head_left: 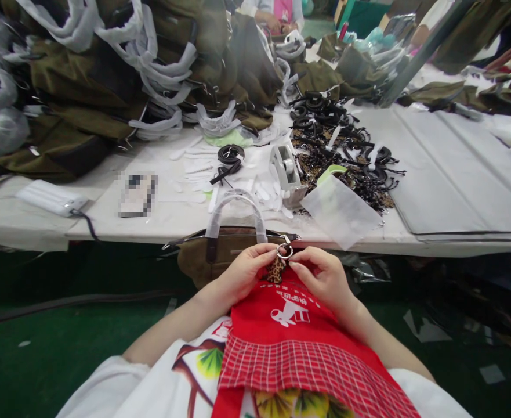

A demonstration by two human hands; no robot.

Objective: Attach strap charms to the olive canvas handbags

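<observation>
Just past the table's front edge, my left hand pinches a metal key ring from its left side. A leopard-print charm hangs below the ring, in front of the red apron. On the ring's right side, my right hand has its thumb and index finger pressed together by the ring and a small dark piece; the exact grip is too small to make out. Behind my hands stands an olive bag, its handle wrapped in clear plastic and arching upright.
White table holds a phone, a white power bank, a coiled black strap, a tape dispenser and a heap of dark straps and charms. Olive bags pile at left. A person sits across.
</observation>
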